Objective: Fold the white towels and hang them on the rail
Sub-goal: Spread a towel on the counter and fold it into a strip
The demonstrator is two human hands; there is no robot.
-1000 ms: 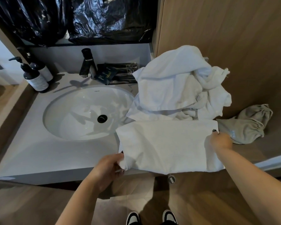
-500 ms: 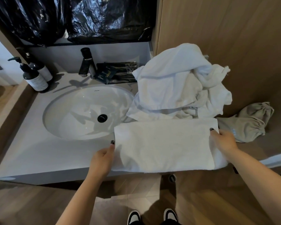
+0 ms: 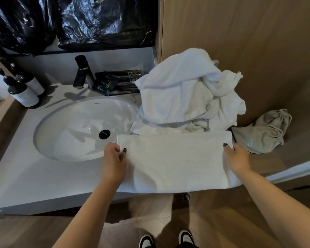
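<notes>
A folded white towel (image 3: 175, 161) lies flat on the grey counter (image 3: 34, 178), just right of the sink, its near edge at the counter's front edge. My left hand (image 3: 114, 161) pinches the towel's left edge, thumb on top. My right hand (image 3: 237, 160) pinches its right edge the same way. Behind it a heap of crumpled white towels (image 3: 184, 93) is piled against the wooden wall. No rail shows in the view.
A white oval sink (image 3: 70, 129) with a black drain and black tap (image 3: 83, 72) sits to the left. Two dark pump bottles (image 3: 23, 90) stand at the back left. A grey drawstring bag (image 3: 263, 131) lies to the right. Black plastic sheeting (image 3: 79, 20) covers the mirror area.
The towel has been laid down flat on the counter and pulled smoother. Both hands slid up along its side edges towards the far corners.
</notes>
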